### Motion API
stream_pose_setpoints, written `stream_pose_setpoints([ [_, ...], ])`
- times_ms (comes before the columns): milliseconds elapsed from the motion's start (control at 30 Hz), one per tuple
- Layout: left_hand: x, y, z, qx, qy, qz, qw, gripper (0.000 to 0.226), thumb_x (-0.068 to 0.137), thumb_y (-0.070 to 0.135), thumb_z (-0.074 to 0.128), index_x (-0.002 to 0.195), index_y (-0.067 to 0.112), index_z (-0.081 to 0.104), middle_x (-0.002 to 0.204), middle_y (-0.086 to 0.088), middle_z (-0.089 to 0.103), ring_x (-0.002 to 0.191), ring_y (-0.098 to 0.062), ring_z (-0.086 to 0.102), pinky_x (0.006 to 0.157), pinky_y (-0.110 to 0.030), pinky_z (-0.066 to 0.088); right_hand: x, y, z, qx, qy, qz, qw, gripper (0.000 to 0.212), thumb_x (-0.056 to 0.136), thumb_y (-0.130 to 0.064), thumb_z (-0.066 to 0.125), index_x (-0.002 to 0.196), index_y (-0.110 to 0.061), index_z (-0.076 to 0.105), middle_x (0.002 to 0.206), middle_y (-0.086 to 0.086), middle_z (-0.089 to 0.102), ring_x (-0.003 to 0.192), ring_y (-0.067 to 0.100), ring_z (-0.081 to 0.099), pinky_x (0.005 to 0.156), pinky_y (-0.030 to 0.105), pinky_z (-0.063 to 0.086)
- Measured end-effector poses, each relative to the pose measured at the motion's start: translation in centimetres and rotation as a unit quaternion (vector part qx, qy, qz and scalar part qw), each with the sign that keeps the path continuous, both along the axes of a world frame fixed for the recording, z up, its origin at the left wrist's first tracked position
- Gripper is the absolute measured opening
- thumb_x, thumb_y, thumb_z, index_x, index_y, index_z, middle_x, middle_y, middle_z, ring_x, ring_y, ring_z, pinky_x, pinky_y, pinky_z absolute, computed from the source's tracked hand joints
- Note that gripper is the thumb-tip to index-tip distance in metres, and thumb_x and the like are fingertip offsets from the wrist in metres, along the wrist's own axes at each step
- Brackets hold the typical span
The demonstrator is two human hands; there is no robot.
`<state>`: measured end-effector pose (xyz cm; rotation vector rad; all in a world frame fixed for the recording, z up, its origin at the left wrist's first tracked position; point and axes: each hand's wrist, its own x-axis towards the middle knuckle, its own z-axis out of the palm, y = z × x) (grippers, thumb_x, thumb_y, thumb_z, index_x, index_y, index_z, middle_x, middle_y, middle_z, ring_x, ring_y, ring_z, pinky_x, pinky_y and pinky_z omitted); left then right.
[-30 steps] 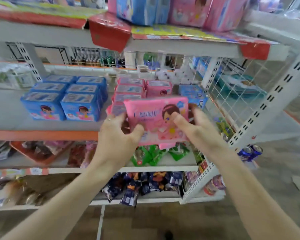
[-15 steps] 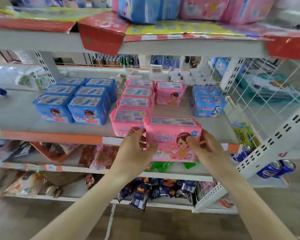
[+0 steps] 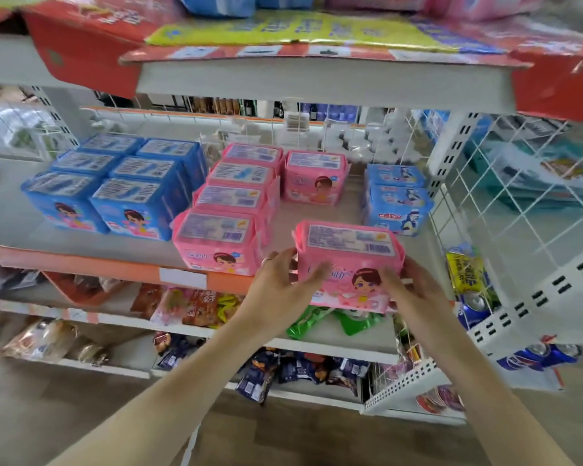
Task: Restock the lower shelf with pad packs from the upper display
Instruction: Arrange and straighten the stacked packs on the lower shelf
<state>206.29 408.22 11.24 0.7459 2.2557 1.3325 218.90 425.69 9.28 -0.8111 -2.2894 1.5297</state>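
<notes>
Pink pad pack (image 3: 347,264): held upright at the front edge of the lower shelf (image 3: 81,237), toward its right end, printed face to the aisle, barcode label on top. Whether its base already rests on the shelf I cannot tell; the hands hide it.

Left hand (image 3: 276,284): fingers curled round the pack's left end, thumb on the front face.

Right hand (image 3: 414,290): gripping the pack's right end, thumb on the front face.

Row of pink packs (image 3: 229,210): four deep, running from the front edge to the back, just left of the held pack.

Single pink pack (image 3: 313,176): toward the back of the shelf, behind the held one.

Blue packs (image 3: 115,186): two rows on the shelf's left half.

Smaller blue packs (image 3: 398,200): at the right edge, against the wire side panel (image 3: 519,203).

Upper display (image 3: 317,79): overhead, blue and pink packs on it, mostly cropped.
</notes>
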Motion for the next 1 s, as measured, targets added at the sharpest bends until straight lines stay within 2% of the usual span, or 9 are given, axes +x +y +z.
stream_pose_setpoints([
  [67, -0.2, 0.2, 0.5, 0.032, -0.026, -0.009, 0.999, 0.043, 0.078, 0.077, 0.049, 0.091, 0.037, 0.055, 0.085, 0.015, 0.057, 0.087, -0.011, 0.055, 0.090, -0.043, 0.050, -0.8, 0.4, 0.2, -0.012, 0.007, -0.007, 1.000, 0.066, 0.072, -0.092, 0.045, 0.123, -0.052, 0.057, 0.116, 0.000, 0.068, 0.097, 0.012, 0.069, 0.082, 0.029, 0.055],
  [233, -3.2, 0.4, 1.0, 0.053, -0.067, -0.001, 0.996, 0.092, 0.071, 0.086, 0.048, 0.137, 0.022, 0.042, 0.130, 0.004, 0.059, 0.121, -0.015, 0.057, 0.109, -0.048, 0.044, -4.0, 0.6, 0.5, -0.027, 0.026, -0.029, 0.999, 0.070, 0.069, -0.094, 0.043, 0.123, -0.052, 0.059, 0.110, -0.006, 0.074, 0.097, 0.017, 0.073, 0.092, 0.048, 0.056],
  [367, -6.2, 0.7, 1.3, 0.036, -0.085, -0.023, 0.995, 0.078, 0.077, 0.076, 0.055, 0.131, 0.021, 0.044, 0.122, 0.005, 0.061, 0.113, -0.014, 0.060, 0.100, -0.047, 0.051, -6.2, -0.1, 0.8, -0.018, 0.043, -0.067, 0.997, 0.044, 0.090, -0.075, 0.041, 0.116, -0.049, 0.064, 0.103, -0.006, 0.076, 0.095, 0.017, 0.073, 0.092, 0.052, 0.057],
  [500, -9.3, 2.0, 1.5, -0.023, -0.096, -0.050, 0.994, 0.064, 0.081, 0.065, 0.062, 0.123, 0.020, 0.045, 0.110, 0.002, 0.063, 0.098, -0.016, 0.065, 0.086, -0.047, 0.059, -8.4, -0.8, 1.4, -0.051, 0.072, -0.115, 0.989, 0.029, 0.097, -0.050, 0.047, 0.109, -0.036, 0.068, 0.092, -0.001, 0.076, 0.087, 0.010, 0.074, 0.087, 0.042, 0.058],
  [667, -12.5, 3.4, 2.1, -0.079, -0.129, -0.098, 0.984, 0.022, 0.095, 0.032, 0.064, 0.104, 0.035, 0.044, 0.087, 0.009, 0.059, 0.070, -0.003, 0.056, 0.050, -0.015, 0.048, -10.7, -0.9, 1.1, -0.079, 0.050, -0.117, 0.989, 0.042, 0.090, -0.050, 0.053, 0.122, -0.026, 0.066, 0.102, 0.000, 0.076, 0.093, 0.013, 0.074, 0.083, 0.032, 0.058],
  [800, -14.2, 4.2, 1.7, -0.105, -0.131, -0.100, 0.981, 0.025, 0.091, 0.028, 0.066, 0.112, 0.020, 0.055, 0.101, -0.002, 0.068, 0.090, -0.014, 0.066, 0.079, -0.030, 0.059, -11.7, 0.0, -0.2, -0.040, 0.010, -0.102, 0.994, 0.050, 0.079, -0.042, 0.080, 0.123, -0.023, 0.067, 0.107, 0.003, 0.074, 0.090, 0.006, 0.071, 0.075, 0.022, 0.057],
  [867, -15.0, 4.7, 1.1, -0.120, -0.140, -0.084, 0.979, 0.023, 0.089, 0.030, 0.065, 0.103, 0.013, 0.057, 0.093, -0.003, 0.067, 0.082, -0.017, 0.066, 0.078, -0.034, 0.060, -12.8, 0.5, -1.0, -0.012, 0.006, -0.092, 0.996, 0.043, 0.079, -0.021, 0.084, 0.119, -0.023, 0.067, 0.101, -0.002, 0.074, 0.081, 0.004, 0.071, 0.068, 0.016, 0.055],
  [933, -15.6, 5.5, 0.9, -0.132, -0.130, -0.063, 0.981, 0.023, 0.090, 0.031, 0.064, 0.080, 0.013, 0.054, 0.069, 0.000, 0.050, 0.057, -0.014, 0.049, 0.055, -0.025, 0.046, -14.0, 1.5, -2.0, 0.023, 0.024, -0.089, 0.995, 0.044, 0.079, -0.014, 0.084, 0.118, -0.027, 0.066, 0.099, -0.009, 0.073, 0.085, 0.004, 0.071, 0.071, 0.016, 0.057],
  [1000, -15.3, 6.2, 1.3, -0.141, -0.126, -0.043, 0.981, 0.034, 0.092, 0.034, 0.062, 0.068, 0.016, 0.045, 0.061, 0.003, 0.037, 0.049, -0.011, 0.035, 0.048, -0.021, 0.032, -15.2, 2.8, -3.0, 0.067, 0.025, -0.083, 0.994, 0.049, 0.078, -0.021, 0.085, 0.121, -0.031, 0.064, 0.099, -0.018, 0.071, 0.084, -0.008, 0.067, 0.073, 0.014, 0.055],
])
